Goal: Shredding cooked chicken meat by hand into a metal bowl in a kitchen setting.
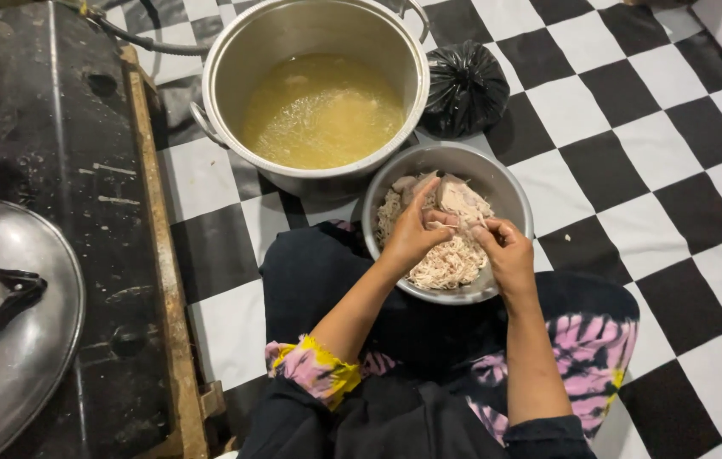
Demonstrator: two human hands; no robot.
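Bowl (509,191) of shredded meat (450,259) on the lap, pot (233,55) behind it, bag (465,87) right of pot.

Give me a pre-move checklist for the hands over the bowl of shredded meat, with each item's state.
1. Left hand pinching the pale meat chunk: ok.
2. Right hand gripping the same chunk: cannot tell, fingers hide the contact.
3. Round steel bowl steady on the lap: ok.
4. Shredded meat pile inside the bowl: ok.
5. Large steel pot of yellow broth upright, apart from the hands: ok.
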